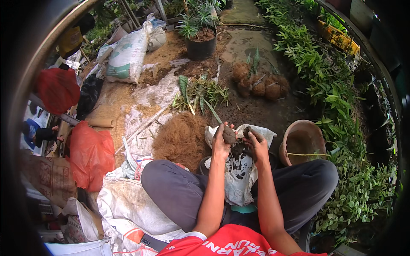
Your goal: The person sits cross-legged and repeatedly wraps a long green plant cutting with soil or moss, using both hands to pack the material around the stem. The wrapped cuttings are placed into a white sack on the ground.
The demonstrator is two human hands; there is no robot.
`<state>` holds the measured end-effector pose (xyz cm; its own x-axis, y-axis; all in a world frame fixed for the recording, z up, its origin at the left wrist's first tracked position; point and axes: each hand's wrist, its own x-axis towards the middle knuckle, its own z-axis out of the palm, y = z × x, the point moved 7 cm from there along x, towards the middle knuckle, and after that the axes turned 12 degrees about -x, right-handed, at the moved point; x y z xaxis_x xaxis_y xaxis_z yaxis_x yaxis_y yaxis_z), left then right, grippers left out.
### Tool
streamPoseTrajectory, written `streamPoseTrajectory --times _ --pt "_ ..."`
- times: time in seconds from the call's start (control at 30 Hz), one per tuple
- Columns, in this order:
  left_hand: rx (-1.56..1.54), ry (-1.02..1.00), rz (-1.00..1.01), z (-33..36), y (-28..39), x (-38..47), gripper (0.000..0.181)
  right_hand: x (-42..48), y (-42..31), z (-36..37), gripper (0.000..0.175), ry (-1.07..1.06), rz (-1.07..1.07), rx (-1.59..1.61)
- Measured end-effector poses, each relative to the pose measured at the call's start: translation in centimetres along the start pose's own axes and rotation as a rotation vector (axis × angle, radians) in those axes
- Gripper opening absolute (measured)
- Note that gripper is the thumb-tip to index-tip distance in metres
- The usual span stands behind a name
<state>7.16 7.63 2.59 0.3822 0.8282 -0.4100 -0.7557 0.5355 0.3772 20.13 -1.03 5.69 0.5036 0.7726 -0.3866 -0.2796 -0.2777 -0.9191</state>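
My left hand (221,142) holds a rounded ball of dark soil (229,135) with a long green snake plant leaf (212,110) rising from it. Just to the right, my right hand (257,140) pinches a small dark clump of soil (247,131). Under both hands a white plastic sack (241,179) lies between my legs, with loose dark soil (238,150) on it. A heap of brown coconut fibre (181,140) rests to the left of my hands. Beyond it, cut leaves and snake plant pieces (205,92) lie on the ground.
Fibre-wrapped root balls (264,86) sit ahead, with snake plant leaves among them. A clay-coloured pot (302,140) stands at right beside leafy plants (336,96). A black potted plant (201,46), a filled sack (128,56) and a red plastic bag (91,156) are farther out. Another person's arm (48,134) shows far left.
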Motion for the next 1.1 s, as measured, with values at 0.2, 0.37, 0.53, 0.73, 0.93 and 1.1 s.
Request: streamPoseTrajectory --times 0.2,0.37,0.53,0.73,0.93,1.1 --pt "-0.062 0.060 0.020 -0.9 -0.1 0.3 0.050 -0.9 -1.3 1.2 0.039 -0.025 -0.111 -0.043" --pt "0.170 -0.008 0.104 0.2 -0.6 -0.1 0.052 -1.8 -2.6 1.9 0.034 0.080 -0.308 -0.249" --pt "0.427 -0.048 0.171 0.9 -1.2 -0.2 0.055 -3.0 -3.5 2.1 0.028 0.281 -0.447 -0.400" --pt "0.476 -0.136 0.199 1.1 -2.3 0.6 0.056 -5.1 -4.9 2.5 0.024 0.369 -0.616 -0.491" --pt "0.500 -0.147 0.191 1.9 -2.3 -0.1 0.046 -5.1 -4.1 3.4 0.021 0.430 -0.720 -0.658" --pt "0.489 -0.043 0.218 2.5 -1.1 -1.0 0.043 -4.4 -3.0 3.5 0.027 0.327 -0.663 -0.458"
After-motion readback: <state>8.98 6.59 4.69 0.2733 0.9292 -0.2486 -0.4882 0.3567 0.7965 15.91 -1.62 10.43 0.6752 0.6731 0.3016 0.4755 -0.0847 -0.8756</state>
